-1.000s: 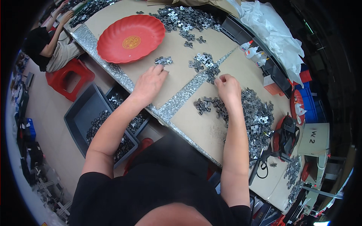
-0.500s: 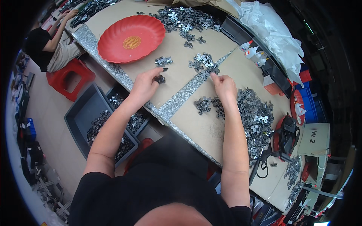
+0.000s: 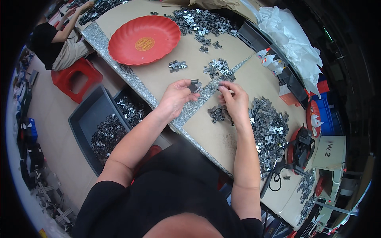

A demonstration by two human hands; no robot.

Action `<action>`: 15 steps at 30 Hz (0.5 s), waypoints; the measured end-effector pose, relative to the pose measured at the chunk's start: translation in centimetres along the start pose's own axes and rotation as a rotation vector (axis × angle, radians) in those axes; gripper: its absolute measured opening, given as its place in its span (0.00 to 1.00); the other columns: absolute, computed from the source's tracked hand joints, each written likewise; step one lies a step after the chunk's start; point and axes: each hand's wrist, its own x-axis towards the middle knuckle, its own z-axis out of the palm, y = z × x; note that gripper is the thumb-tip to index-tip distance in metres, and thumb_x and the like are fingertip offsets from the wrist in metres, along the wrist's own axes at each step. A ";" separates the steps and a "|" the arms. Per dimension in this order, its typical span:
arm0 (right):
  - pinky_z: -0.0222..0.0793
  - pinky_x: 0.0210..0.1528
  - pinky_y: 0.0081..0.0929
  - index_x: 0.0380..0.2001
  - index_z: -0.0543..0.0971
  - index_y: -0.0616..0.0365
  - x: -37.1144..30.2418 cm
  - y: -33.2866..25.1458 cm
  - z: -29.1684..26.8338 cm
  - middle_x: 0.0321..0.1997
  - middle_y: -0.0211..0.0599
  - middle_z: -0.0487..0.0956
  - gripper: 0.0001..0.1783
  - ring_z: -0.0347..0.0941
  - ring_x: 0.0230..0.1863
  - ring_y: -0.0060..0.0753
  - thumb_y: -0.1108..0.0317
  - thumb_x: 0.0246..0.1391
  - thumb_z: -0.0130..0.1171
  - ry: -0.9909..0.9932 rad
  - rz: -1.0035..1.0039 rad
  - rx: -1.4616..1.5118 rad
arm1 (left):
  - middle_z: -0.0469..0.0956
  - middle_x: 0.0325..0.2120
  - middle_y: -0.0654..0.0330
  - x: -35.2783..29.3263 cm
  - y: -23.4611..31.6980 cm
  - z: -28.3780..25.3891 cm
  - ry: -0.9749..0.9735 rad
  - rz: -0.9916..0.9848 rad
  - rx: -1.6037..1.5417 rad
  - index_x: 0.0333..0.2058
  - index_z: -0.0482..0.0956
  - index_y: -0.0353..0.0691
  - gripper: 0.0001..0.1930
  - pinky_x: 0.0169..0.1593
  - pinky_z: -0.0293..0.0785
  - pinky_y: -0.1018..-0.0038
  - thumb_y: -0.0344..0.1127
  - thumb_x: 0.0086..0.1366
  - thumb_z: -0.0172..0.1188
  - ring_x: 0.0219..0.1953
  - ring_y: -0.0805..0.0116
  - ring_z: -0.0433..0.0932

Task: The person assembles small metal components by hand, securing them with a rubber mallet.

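My left hand [image 3: 177,97] is closed on small metal clips [image 3: 194,86], dark with a shiny side, held above the stone strip between the brown boards. Facing it, my right hand [image 3: 237,103] pinches with thumb and forefinger; a small metal piece seems to be at the tips, but it is too small to make out. Just beyond my hands lies a small heap of metal clips [image 3: 218,68], and a short row of clips [image 3: 177,66] sits to its left. A bigger pile of clips [image 3: 268,127] spreads beside my right forearm.
A red scalloped plate [image 3: 119,43] lies at the far left of the table. More clips [image 3: 198,22] are heaped at the back, near white bottles [image 3: 269,60] and a dark tray [image 3: 249,35]. Below the table edge stands a grey bin [image 3: 85,115]. A co-worker [image 3: 49,43] sits far left.
My left hand has moved right, toward my right hand, carrying the clips. My right hand has drawn off the small heap, its fingers now pointing left. The view has shifted slightly.
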 end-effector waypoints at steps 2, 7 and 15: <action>0.67 0.26 0.14 0.39 0.76 0.62 -1.5 0.0 -0.1 0.27 0.34 0.71 0.12 0.71 0.26 0.20 0.77 0.50 0.52 -0.028 -0.018 0.053 | 0.74 0.34 0.52 -0.3 -0.3 0.8 0.017 0.015 0.025 0.40 0.68 0.28 0.14 0.34 0.73 0.79 0.16 0.54 0.43 0.30 0.70 0.75; 0.70 0.25 0.12 0.41 0.71 0.68 -3.5 0.4 0.6 0.30 0.35 0.75 0.14 0.72 0.26 0.18 0.78 0.49 0.54 -0.105 0.073 0.461 | 0.74 0.36 0.53 -0.8 -1.5 2.2 -0.022 0.078 0.144 0.42 0.68 0.25 0.17 0.35 0.71 0.79 0.14 0.51 0.40 0.32 0.70 0.75; 0.72 0.33 0.14 0.35 0.72 0.66 -3.9 1.3 0.8 0.32 0.38 0.77 0.08 0.74 0.28 0.20 0.78 0.49 0.55 -0.056 0.143 0.572 | 0.76 0.30 0.57 -1.3 -1.7 2.9 -0.108 0.151 0.163 0.39 0.71 0.29 0.15 0.36 0.71 0.80 0.15 0.53 0.43 0.29 0.75 0.74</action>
